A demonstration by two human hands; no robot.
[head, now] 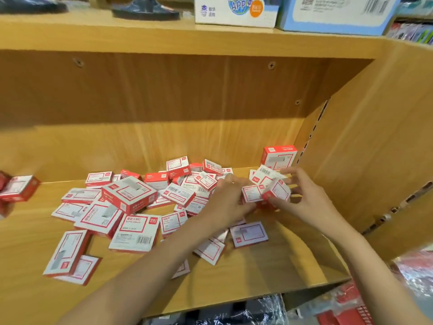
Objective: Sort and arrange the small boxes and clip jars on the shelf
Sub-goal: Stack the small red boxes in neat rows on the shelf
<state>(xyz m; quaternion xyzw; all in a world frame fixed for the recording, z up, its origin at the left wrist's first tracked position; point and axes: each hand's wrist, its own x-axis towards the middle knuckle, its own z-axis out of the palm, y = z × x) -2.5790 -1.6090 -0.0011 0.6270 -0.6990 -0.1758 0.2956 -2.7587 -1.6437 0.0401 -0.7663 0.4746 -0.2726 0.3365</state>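
Head view: rectangular red-and-white cardboard small boxes [131,198] lie scattered across the wood-grain shelf [269,266], frame center. Left hand [228,202] and right hand [304,195], arms extended, fingers curled, grip several boxes together at center right.

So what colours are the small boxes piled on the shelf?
The small boxes are red and white, white label panels with red borders and sides; the head view shows it.

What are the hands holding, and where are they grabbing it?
Both the left hand and right hand hold a few small red-and-white boxes between them, fingers on the outer sides.
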